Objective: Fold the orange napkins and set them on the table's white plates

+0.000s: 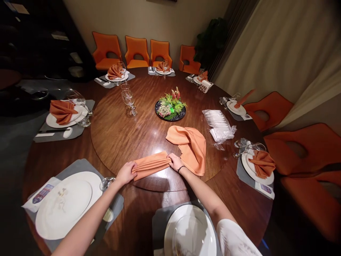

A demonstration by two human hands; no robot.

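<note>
left hand (126, 173): closed on left end of pleated napkin (151, 166).
right hand (176, 162): closed on right end.
pleated napkin: directly between hands, neither nearer; by table's (231, 201) near edge; long axis left to right, pleats along it, right end angled slightly farther from edge.
loose napkin (195, 145): just beyond right hand.

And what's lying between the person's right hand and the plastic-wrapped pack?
A loose orange cloth lies on the table between the right hand and the plastic-wrapped pack, as the head view shows.
</note>
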